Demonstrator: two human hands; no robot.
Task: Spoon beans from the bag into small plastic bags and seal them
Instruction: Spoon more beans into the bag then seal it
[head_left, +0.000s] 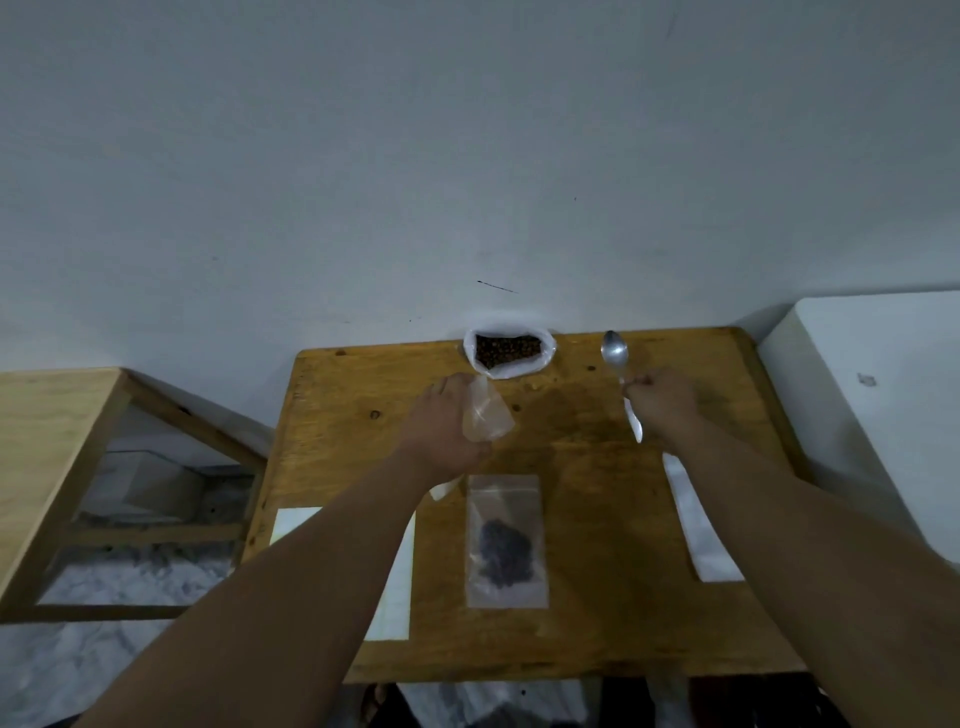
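A white bag of dark beans (508, 352) stands open at the far edge of the wooden table (582, 519). My left hand (445, 426) grips a small clear plastic bag (488, 415), which looks empty, just in front of the bean bag. To the right, my right hand (664, 404) grips a metal spoon (617, 358) by its handle, bowl pointing away and empty. A small clear bag with dark beans inside (505, 543) lies flat at the table's middle near me.
A white sheet (395, 587) lies under my left forearm and a white strip (698, 525) lies by my right forearm. A second wooden table (62, 447) stands to the left. A white surface (883, 405) adjoins the table on the right. The wall is directly behind.
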